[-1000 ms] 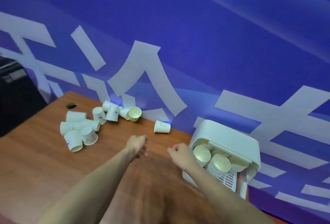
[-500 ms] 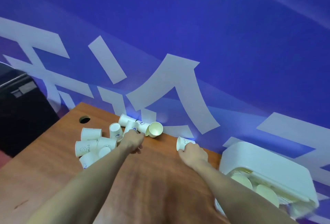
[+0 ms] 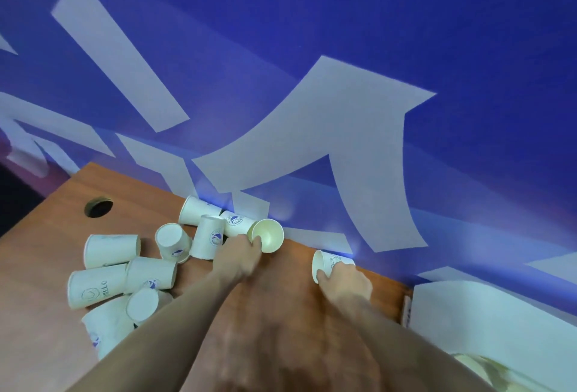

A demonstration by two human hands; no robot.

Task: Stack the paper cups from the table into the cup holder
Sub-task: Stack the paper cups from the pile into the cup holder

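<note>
1. Beyond the left hand [image 3: 239, 259], its fingers pinch the rim of an open-mouthed cup [image 3: 267, 235] lying on its side on the bench [image 3: 46, 220], likely to lift it.
2. Under the right hand [image 3: 345, 279], a lone cup [image 3: 327, 262] is gripped.
3. Left of both hands, about nine paper cups [image 3: 110, 249] lie scattered.
4. Right of the right hand sits one cup holder [image 3: 487, 319], the cups' destination.

Both forearms are bare up to the frame's edge at 6 o'clock, with no sleeves showing. The left hand [image 3: 239, 259] and right hand [image 3: 346, 282] wear no gloves, rings or watch.
</note>
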